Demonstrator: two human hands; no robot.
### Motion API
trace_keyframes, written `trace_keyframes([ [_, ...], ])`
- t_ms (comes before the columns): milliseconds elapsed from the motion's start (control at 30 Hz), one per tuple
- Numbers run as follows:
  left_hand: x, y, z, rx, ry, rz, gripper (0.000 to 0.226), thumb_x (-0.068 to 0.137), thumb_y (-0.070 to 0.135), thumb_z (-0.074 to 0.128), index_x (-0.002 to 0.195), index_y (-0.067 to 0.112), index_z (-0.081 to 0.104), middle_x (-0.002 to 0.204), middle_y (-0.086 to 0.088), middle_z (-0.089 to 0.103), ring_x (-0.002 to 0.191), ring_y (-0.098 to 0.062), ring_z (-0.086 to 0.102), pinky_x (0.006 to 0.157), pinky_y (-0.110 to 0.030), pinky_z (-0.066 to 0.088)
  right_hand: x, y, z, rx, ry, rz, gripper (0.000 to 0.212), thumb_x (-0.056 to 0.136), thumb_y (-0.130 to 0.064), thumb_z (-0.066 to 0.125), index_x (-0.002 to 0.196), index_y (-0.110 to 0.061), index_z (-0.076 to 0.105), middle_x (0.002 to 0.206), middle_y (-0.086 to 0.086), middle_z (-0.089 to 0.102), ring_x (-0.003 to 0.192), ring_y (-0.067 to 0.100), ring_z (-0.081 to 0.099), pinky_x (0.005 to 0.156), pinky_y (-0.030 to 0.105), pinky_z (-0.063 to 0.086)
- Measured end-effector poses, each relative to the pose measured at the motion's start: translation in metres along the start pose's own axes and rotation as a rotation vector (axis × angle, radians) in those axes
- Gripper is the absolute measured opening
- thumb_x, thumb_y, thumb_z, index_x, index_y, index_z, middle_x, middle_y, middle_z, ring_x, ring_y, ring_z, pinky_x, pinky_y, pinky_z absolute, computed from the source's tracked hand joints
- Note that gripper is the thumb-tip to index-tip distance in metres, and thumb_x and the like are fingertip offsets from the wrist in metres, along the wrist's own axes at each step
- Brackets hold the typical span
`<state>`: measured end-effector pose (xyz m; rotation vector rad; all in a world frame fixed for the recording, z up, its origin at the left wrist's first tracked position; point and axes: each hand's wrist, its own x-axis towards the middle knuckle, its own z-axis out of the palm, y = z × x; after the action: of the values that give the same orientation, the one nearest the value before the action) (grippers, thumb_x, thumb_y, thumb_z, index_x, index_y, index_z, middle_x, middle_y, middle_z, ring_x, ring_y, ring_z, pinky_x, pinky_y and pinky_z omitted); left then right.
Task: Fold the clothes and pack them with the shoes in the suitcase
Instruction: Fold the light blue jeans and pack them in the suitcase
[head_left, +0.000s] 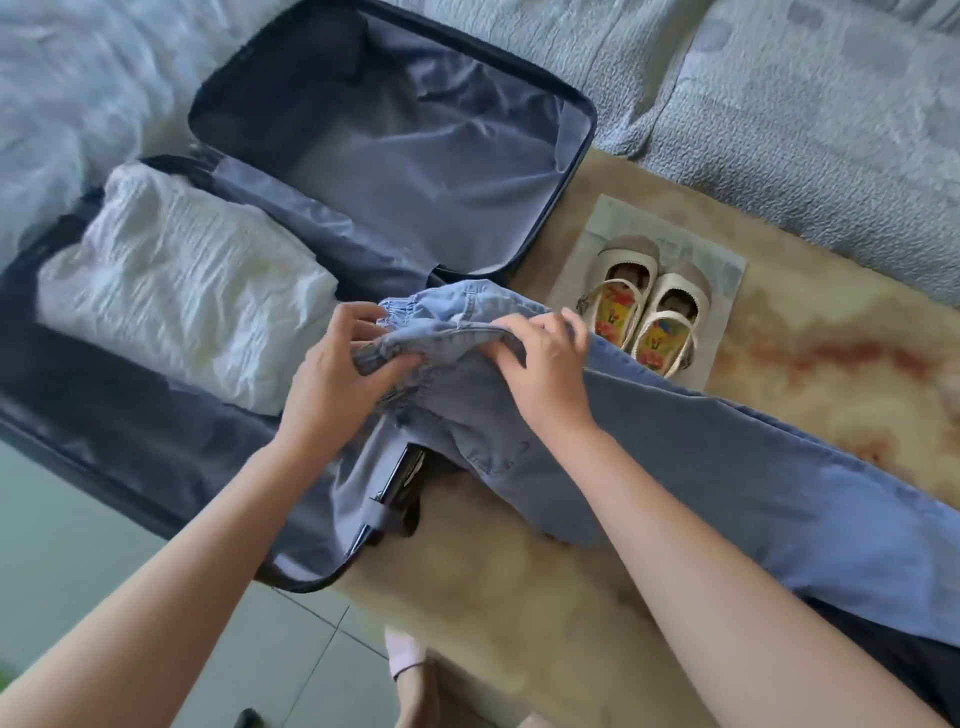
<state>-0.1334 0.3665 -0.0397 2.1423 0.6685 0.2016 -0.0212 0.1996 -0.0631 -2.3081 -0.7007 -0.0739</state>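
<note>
Both of my hands are gripping the waistband of the jeans (675, 457). My left hand (337, 379) is pinching the bunched elastic edge, its fingers (387, 371) clenched on the denim, and my right hand (545, 374) is pressing and grasping the fold just beside it. The jeans are lying across the near corner of the open suitcase (582, 156) and stretching right over the fluffy rug (519, 597). A folded white garment (182, 291) is sitting in the suitcase's left half. The shoes (644, 312) are resting side by side on a bag (727, 275), just beyond the jeans.
</note>
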Motion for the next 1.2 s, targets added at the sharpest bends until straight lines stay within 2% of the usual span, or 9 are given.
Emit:
trace_keyframes([
  [133,0.033,-0.010,-0.012,-0.257,0.068,-0.160,0.068,0.064,0.053,0.076,0.119,0.026,0.046,0.099,0.006,0.065,0.092,-0.012,0.064,0.082,-0.030,0.050,0.041,0.000,0.007,-0.163,-0.065,0.093,0.023,0.090,-0.041,0.058,0.093,-0.018,0.062,0.079,-0.002,0.061,0.094,0.023,0.054,0.108,0.033,0.014],
  [333,0.026,-0.071,-0.003,-0.392,-0.128,-0.629,0.070,0.084,0.043,0.065,0.139,0.009,0.040,0.133,-0.004,0.053,0.111,-0.013,0.051,0.092,-0.030,0.042,0.075,0.009,0.028,-0.296,-0.276,0.311,0.037,0.088,-0.041,0.058,0.117,-0.019,0.058,0.130,0.003,0.051,0.123,0.028,0.036,0.101,0.033,0.023],
  [400,0.008,-0.079,0.010,-0.416,-0.174,-0.673,0.058,0.089,0.038,0.061,0.137,0.010,0.044,0.124,-0.002,0.057,0.103,-0.012,0.054,0.084,-0.028,0.043,0.077,0.006,0.034,-0.292,-0.296,0.259,0.037,0.089,-0.038,0.055,0.123,-0.023,0.056,0.127,0.001,0.057,0.123,0.028,0.037,0.099,0.033,0.022],
  [500,-0.001,-0.075,0.024,-0.630,-0.234,-0.804,0.030,0.093,0.042,0.055,0.110,0.017,0.057,0.073,0.002,0.049,0.058,-0.010,0.043,0.054,-0.024,0.030,0.075,-0.002,0.038,-0.259,-0.345,0.176,0.031,0.092,-0.035,0.051,0.121,-0.028,0.058,0.126,-0.002,0.058,0.123,0.024,0.035,0.098,0.030,0.019],
  [600,0.006,-0.068,0.026,-0.699,-0.226,-0.912,0.030,0.090,0.050,0.054,0.099,0.022,0.055,0.069,0.004,0.043,0.055,-0.011,0.033,0.050,-0.024,0.023,0.076,-0.009,0.040,-0.209,-0.369,0.142,0.030,0.093,-0.044,0.051,0.116,-0.027,0.061,0.122,-0.006,0.060,0.120,0.022,0.039,0.098,0.028,0.017],
  [733,0.014,-0.058,0.018,-0.874,-0.102,-0.886,0.019,0.095,0.031,0.055,0.084,0.016,0.051,0.064,0.003,0.063,0.045,-0.008,0.053,0.037,-0.016,0.038,0.077,-0.010,0.041,-0.274,-0.334,0.099,0.036,0.090,-0.056,0.050,0.106,-0.027,0.064,0.110,-0.009,0.062,0.117,0.021,0.038,0.105,0.031,0.007],
  [933,0.008,-0.064,0.003,-1.203,0.001,-0.853,0.039,0.092,0.019,0.058,0.127,0.005,0.049,0.105,-0.011,0.068,0.076,-0.017,0.070,0.067,-0.033,0.060,0.086,-0.018,0.038,-0.241,-0.337,0.077,0.024,0.090,-0.043,0.057,0.102,-0.023,0.063,0.092,-0.011,0.054,0.118,0.020,0.037,0.110,0.033,0.003],
  [1067,-0.003,-0.051,-0.003,-1.417,0.121,-0.869,0.028,0.088,0.018,0.061,0.114,0.007,0.060,0.109,-0.013,0.069,0.088,-0.020,0.071,0.073,-0.034,0.059,0.093,-0.030,0.038,-0.212,-0.465,0.079,0.019,0.092,-0.040,0.053,0.105,-0.028,0.059,0.088,-0.012,0.048,0.111,0.017,0.031,0.106,0.030,0.009],
  [1200,-0.010,-0.043,-0.017,-1.497,-0.105,-0.895,0.046,0.080,0.023,0.060,0.123,0.007,0.060,0.121,-0.013,0.065,0.113,-0.024,0.062,0.102,-0.038,0.043,0.101,-0.041,0.048,-0.261,-0.602,0.023,0.022,0.092,-0.040,0.050,0.110,-0.032,0.061,0.106,-0.008,0.056,0.116,0.019,0.032,0.096,0.026,0.009],
])
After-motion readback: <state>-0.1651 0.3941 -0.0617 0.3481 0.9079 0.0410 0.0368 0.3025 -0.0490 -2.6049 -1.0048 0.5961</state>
